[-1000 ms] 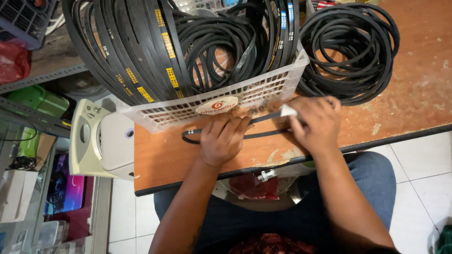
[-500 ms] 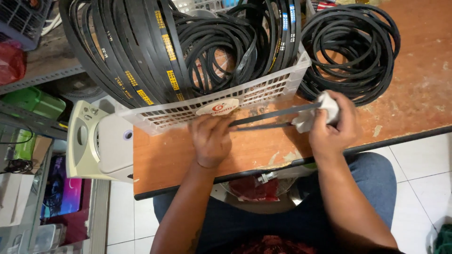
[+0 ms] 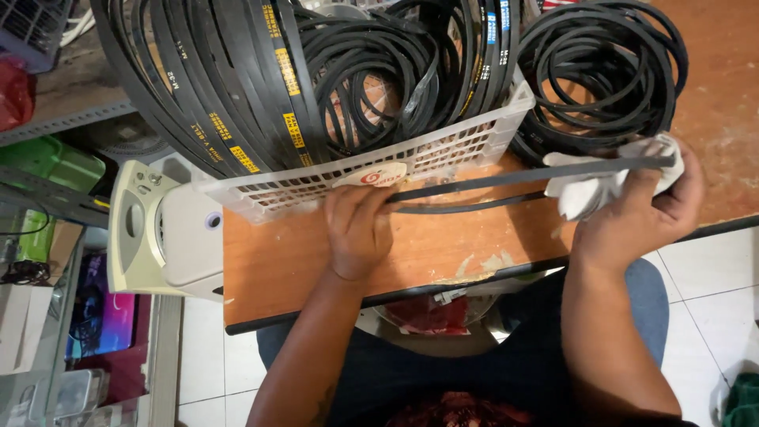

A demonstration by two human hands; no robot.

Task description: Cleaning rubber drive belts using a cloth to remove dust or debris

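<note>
My left hand [image 3: 360, 229] presses one end of a thin black rubber belt [image 3: 490, 186] against the wooden table [image 3: 285, 261], just under the white plastic basket [image 3: 443, 154]. The belt stretches to the right across the tabletop. My right hand [image 3: 640, 209] grips a crumpled white cloth [image 3: 589, 190] wrapped around the belt's far right end, near a coil of black belts [image 3: 601, 67].
The basket holds several large black belts [image 3: 237, 79] with yellow and blue markings. A beige plastic device [image 3: 162, 229] sits off the table's left edge. Shelving with a green box [image 3: 47, 162] stands at the left. White tiled floor [image 3: 711, 277] lies below.
My right hand has slid the cloth rightward along the belt, from beside my left hand to the belt's far end. The belt now lies stretched out. My left hand stayed in place.
</note>
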